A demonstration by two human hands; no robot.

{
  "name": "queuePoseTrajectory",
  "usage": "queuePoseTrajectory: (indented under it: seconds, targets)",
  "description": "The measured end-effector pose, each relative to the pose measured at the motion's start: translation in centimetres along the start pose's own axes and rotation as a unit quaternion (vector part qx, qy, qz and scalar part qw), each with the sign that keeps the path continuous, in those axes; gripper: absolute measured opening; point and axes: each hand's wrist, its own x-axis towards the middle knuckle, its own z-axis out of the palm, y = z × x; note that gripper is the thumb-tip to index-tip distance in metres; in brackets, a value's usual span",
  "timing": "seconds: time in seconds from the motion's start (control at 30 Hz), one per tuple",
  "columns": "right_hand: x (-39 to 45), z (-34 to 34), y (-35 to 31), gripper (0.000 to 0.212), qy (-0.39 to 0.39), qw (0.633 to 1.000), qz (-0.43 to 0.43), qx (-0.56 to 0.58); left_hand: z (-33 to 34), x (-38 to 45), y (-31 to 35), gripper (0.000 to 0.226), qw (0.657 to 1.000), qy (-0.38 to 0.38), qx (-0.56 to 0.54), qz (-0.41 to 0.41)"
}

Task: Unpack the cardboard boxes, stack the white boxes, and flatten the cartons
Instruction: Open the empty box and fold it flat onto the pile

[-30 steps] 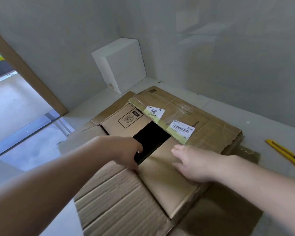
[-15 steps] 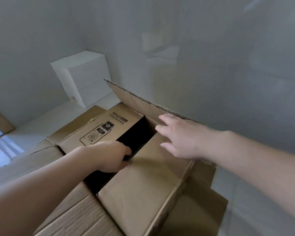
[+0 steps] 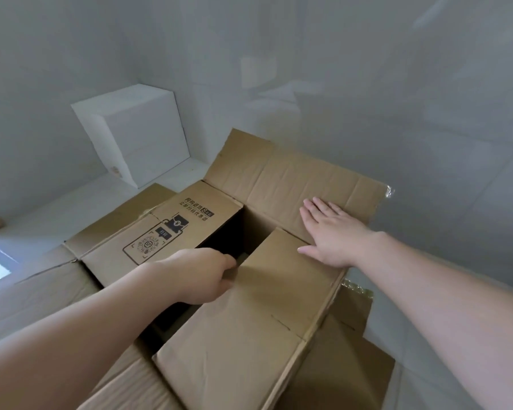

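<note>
Cardboard carton (image 3: 249,291) sat on the pale floor (image 3: 57,220) close under the person, its top partly opened. The far flap (image 3: 293,179) stood folded back toward the grey wall (image 3: 367,84), and the right hand (image 3: 335,232) lay flat against it, fingers straight and spread, pressing it away. The near right flap (image 3: 249,327) lay almost level over the opening. The left hand (image 3: 202,273) curled its fingers over that flap's inner edge, their tips lost in the dark gap (image 3: 225,238) between the flaps, so it seemed to be gripping the edge to lift it. The printed flap (image 3: 166,232) on the left lay across the top as well.

What the carton held could not be seen; the gap showed only darkness. Beyond it, in the far left corner, a white box (image 3: 134,134) stood against the wall, looking like two stacked, though the seam was faint. Flattened cardboard (image 3: 36,291) lay under and to the left of the carton.

By my reckoning the job was part done: some white boxes out and one carton seemingly flat, while this one was still to be opened fully, emptied and flattened.
</note>
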Motion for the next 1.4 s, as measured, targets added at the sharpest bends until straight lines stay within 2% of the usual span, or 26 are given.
queuePoseTrajectory:
  seconds: [0.17,0.23,0.37,0.53,0.67,0.87,0.97,1.1,1.27,1.4]
  targets:
    - [0.2,1.9,-1.4,0.097,-0.07,0.983,0.044,0.164,0.2,0.7,-0.6,0.037,0.999,0.013,-0.029,-0.017]
    - [0.2,2.3,-2.0,0.097,-0.093,0.976,0.059,0.187,0.5,0.8,-1.2,0.036,0.998,0.01,-0.051,-0.039]
    - [1.0,0.6,-3.6,0.094,-0.055,0.985,0.044,0.155,1.9,0.4,-2.7,0.036,0.995,-0.027,-0.047,-0.082]
    - [1.6,-3.0,-8.1,0.082,0.018,0.988,-0.07,0.137,1.3,-1.4,-4.6,0.034,0.996,-0.009,-0.038,-0.078]
    - [2.2,-5.8,-11.2,0.071,0.054,0.985,-0.128,0.104,-1.6,-3.3,-5.9,0.034,0.994,0.082,0.003,-0.078]
    - [3.4,-9.2,-13.8,0.067,0.041,0.988,-0.137,0.06,-4.3,-4.6,-12.4,0.039,0.972,0.213,0.024,-0.092]
    - [4.1,-10.4,-15.0,0.067,0.025,0.99,-0.136,0.035,-2.6,-4.0,-15.7,0.059,0.976,0.186,0.024,-0.107]
    - [5.9,-11.2,-16.9,0.065,0.009,0.991,-0.135,0.002,0.7,-2.9,-18.7,0.08,0.976,0.157,0.094,-0.114]
    - [8.2,-11.2,-20.0,0.061,-0.012,0.989,-0.145,-0.023,3.0,-1.3,-21.0,0.083,0.972,0.175,0.083,-0.131]
    - [9.1,-10.7,-21.7,0.058,-0.034,0.987,-0.155,-0.035,4.3,0.0,-22.3,0.082,0.977,0.155,0.031,-0.145]
